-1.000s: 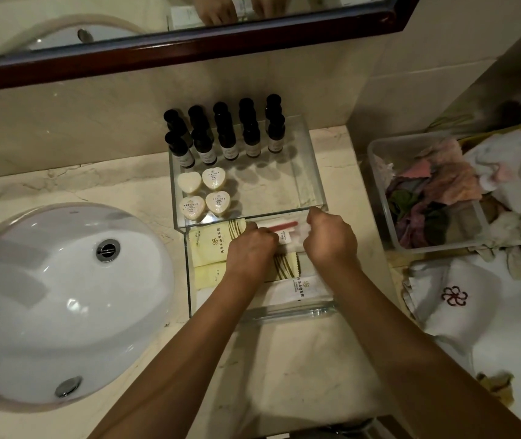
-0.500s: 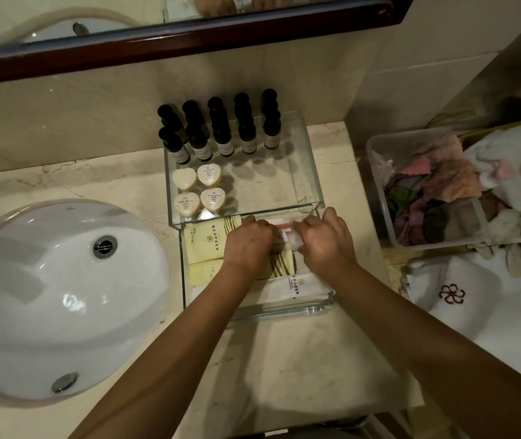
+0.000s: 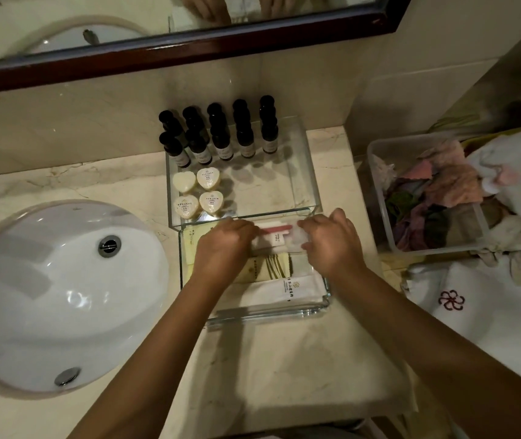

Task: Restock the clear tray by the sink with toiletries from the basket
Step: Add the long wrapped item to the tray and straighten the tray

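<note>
A clear tray (image 3: 311,191) stands on the marble counter right of the sink. Its far half holds several dark bottles (image 3: 221,134) and several heart-shaped soaps (image 3: 197,193). The near half holds cream and white packets (image 3: 287,286). A clear-wrapped toothbrush packet (image 3: 276,236) with a pink handle lies across the near half. My left hand (image 3: 224,245) pinches its left end and my right hand (image 3: 332,242) pinches its right end. Both hands hover inside the near compartment.
A white sink (image 3: 59,296) lies at the left. A clear plastic basket (image 3: 382,223) of coloured cloths sits at the right, with white towels (image 3: 461,299) beside it. A dark-framed mirror (image 3: 189,45) hangs above the backsplash.
My hands have spread apart along the toothbrush packet, left hand moving left and right hand staying at the right end. The packet now shows between them.
</note>
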